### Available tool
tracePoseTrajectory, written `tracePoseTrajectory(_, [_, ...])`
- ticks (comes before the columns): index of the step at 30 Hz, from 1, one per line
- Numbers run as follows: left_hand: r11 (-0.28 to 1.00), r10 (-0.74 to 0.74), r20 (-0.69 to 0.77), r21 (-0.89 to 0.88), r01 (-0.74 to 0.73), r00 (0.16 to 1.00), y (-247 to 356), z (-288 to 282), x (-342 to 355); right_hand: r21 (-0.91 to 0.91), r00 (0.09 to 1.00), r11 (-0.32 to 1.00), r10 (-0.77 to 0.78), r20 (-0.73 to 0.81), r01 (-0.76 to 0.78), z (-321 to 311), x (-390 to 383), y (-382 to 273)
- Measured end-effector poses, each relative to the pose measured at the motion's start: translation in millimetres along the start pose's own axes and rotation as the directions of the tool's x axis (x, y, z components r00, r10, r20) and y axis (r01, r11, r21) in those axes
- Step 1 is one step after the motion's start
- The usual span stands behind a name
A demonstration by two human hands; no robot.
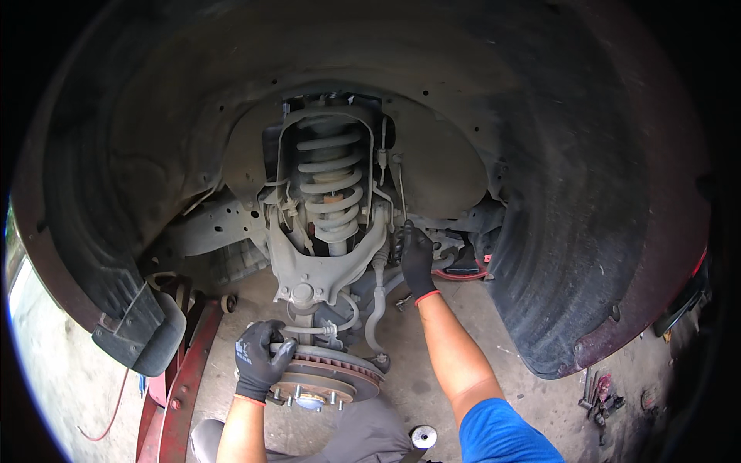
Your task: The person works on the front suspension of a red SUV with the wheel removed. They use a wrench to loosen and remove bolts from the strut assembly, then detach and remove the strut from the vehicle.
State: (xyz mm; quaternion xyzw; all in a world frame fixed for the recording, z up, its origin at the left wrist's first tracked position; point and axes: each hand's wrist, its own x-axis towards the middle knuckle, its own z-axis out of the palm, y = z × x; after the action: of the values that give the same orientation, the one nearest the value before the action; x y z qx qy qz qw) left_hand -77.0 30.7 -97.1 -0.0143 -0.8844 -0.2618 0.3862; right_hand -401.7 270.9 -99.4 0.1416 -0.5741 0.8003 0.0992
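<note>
My left hand (264, 359), in a dark work glove with a red cuff, curls its fingers over the left rim of the brake disc (340, 364). Wheel studs stick out of the hub (311, 401) below it. My right hand (417, 253), gloved alike, is raised beside the coil spring (330, 166), closed round the lower end of a long thin metal wrench (401, 185). The wrench stands nearly upright, its wider head uppermost. Between my hands lies the grey upper control arm (324, 270), with a bent brake hose (353, 312) under it.
The dark wheel arch liner (602, 201) curves all around. A red jack or stand (174, 401) rises at the lower left. On the floor are a pile of small tools (600, 397) at right and a round white-topped can (424, 437) near my knees.
</note>
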Motion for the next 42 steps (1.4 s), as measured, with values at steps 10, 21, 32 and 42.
tracePoseTrajectory(10, [1.0,0.002,-0.016,0.006,-0.002,1.0,-2.5,1.7,-2.1,0.018,0.992,0.996,0.091,0.082,-0.093,2.5,0.3,-6.5])
tracePoseTrajectory(21, [0.999,0.003,-0.011,-0.033,-0.004,1.0,-4.3,-0.3,-2.1,0.161,0.981,0.968,0.186,0.056,-0.193,42.2,-11.7,-16.1])
tracePoseTrajectory(32, [0.999,-0.032,-0.005,-0.012,0.032,0.999,-1.9,0.7,-3.3,-0.14,0.987,0.979,-0.157,-0.033,0.151,2.6,13.8,-13.5])
tracePoseTrajectory(42, [1.0,-0.004,-0.028,0.011,0.004,1.0,-1.5,0.9,-3.0,-0.143,0.998,0.988,-0.061,0.008,0.061,-5.4,5.0,-19.2])
